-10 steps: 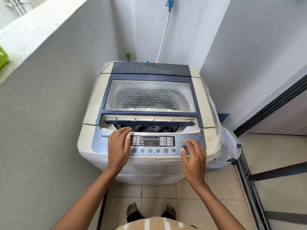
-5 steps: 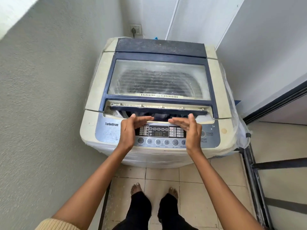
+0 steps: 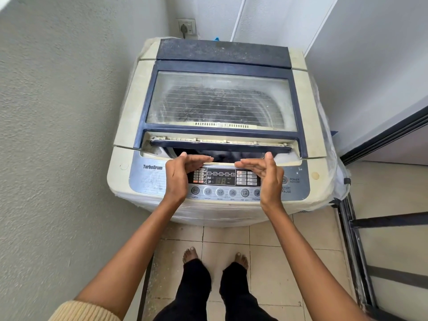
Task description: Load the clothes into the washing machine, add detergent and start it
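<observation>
Both hands empty: left hand [image 3: 179, 173] and right hand [image 3: 266, 176] held flat, fingers straight and pointing toward each other, thumbs raised, nothing gripped. They sit over the blue-grey control panel [image 3: 150, 177] of the cream top-loading washing machine [image 3: 125, 117], fingertips at the front rim of the tub opening; contact unclear. Blue-framed clear-window lid [image 3: 220, 100] nearly down, front edge ajar. Dark clothes [image 3: 227, 155] visible through the gap, inside the drum. Machine stands on beige tiled floor [image 3: 266, 251].
</observation>
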Tool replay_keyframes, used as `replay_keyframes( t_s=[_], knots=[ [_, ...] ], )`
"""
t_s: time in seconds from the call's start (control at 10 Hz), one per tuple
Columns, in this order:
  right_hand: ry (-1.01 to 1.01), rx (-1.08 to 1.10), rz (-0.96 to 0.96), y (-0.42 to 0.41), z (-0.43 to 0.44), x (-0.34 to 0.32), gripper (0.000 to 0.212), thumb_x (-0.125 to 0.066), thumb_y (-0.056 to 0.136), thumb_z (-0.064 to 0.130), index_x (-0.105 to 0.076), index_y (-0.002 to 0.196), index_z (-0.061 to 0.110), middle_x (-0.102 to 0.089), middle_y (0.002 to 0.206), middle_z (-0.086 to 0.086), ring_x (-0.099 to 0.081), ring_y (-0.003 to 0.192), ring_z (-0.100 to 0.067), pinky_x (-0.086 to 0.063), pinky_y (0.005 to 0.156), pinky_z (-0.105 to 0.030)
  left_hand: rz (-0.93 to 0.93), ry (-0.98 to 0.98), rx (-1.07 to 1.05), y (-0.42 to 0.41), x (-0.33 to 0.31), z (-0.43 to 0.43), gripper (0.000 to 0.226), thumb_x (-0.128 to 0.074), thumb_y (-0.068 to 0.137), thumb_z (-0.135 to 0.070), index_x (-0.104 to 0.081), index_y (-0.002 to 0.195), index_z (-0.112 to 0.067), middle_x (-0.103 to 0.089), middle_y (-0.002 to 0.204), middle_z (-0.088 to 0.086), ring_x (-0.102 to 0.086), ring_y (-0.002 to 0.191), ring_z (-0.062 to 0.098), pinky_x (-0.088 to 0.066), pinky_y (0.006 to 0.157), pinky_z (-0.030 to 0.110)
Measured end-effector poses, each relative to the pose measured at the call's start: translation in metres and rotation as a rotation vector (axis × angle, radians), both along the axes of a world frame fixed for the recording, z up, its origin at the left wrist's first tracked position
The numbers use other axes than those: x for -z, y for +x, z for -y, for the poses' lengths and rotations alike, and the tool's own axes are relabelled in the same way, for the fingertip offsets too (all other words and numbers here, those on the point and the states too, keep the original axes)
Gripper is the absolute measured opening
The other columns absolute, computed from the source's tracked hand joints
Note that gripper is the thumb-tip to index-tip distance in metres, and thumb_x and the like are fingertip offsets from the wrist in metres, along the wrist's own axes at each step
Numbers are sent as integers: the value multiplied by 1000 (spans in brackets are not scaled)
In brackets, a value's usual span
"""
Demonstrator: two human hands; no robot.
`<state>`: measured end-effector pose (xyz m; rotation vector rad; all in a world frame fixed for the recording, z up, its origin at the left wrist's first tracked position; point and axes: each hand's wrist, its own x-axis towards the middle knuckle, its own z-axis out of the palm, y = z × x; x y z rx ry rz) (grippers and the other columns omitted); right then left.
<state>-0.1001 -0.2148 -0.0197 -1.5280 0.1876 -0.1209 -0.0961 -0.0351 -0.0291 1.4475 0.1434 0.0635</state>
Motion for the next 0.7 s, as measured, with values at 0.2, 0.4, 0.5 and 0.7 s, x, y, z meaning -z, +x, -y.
replay_keyframes(
  t_s=[0.2,0.4,0.5,0.7],
  knots=[
    [-18,-10,2,-1,-1,-1,62,-26,94,38,-69,83,-6,-74,70,3,-71,77,-17,-50,73,-15,6,9,-15,-1,-2,1,56,-20,93,-23,-73,80,-8,-76,81,-1,-71,90,21,-54,81,26],
    [-17,-11,-11,-1,0,-4,59,-27,92,39,-70,79,0,-73,67,3,-71,74,-17,-52,73,-18,8,-3,-19,-2,-3,1,56,-21,92,-24,-72,80,-6,-76,78,-1,-72,88,21,-54,79,23],
    [-8,-32,-21,0,0,-4,59,-28,92,39,-70,80,-1,-73,67,0,-71,75,-20,-53,75,-21,-17,-4,-18,-2,-4,1,55,-23,91,-26,-72,79,-6,-76,77,1,-71,88,23,-55,81,27],
    [-113,5,65,-2,-4,-3,50,-39,83,50,-70,81,11,-72,80,-11,-70,80,-22,-54,80,-31,53,47,-95,-3,-7,7,35,-36,92,-23,-63,79,-6,-72,72,5,-70,77,19,-56,74,29]
  ],
)
